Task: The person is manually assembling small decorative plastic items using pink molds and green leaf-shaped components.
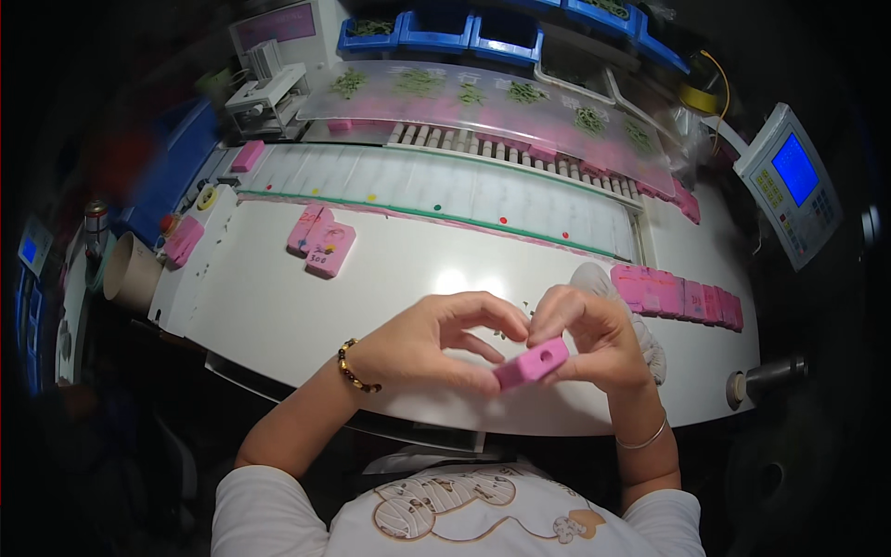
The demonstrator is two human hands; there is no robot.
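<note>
Between my hands, above the white table (pixel 399 269), is a small pink block (pixel 531 366) with a round hole in its near face. My left hand (pixel 427 339) has its thumb against the block's left end, its fingers curved over and apart from the thumb. On the right end, my right hand (pixel 594 339) grips the block with thumb and fingers. The fingertips of both hands nearly meet above the block; whether they pinch something small there I cannot make out. Tiny dark bits (pixel 527 308) lie on the table just beyond.
Pink blocks with markings (pixel 327 246) lie at the left, and a row of them (pixel 682 299) at the right beside a crumpled white cloth (pixel 650 348). Farther back are a white strip with coloured dots (pixel 371 176), a clear sheet with green clumps (pixel 418 84), blue bins (pixel 436 32) and a control panel (pixel 794 186).
</note>
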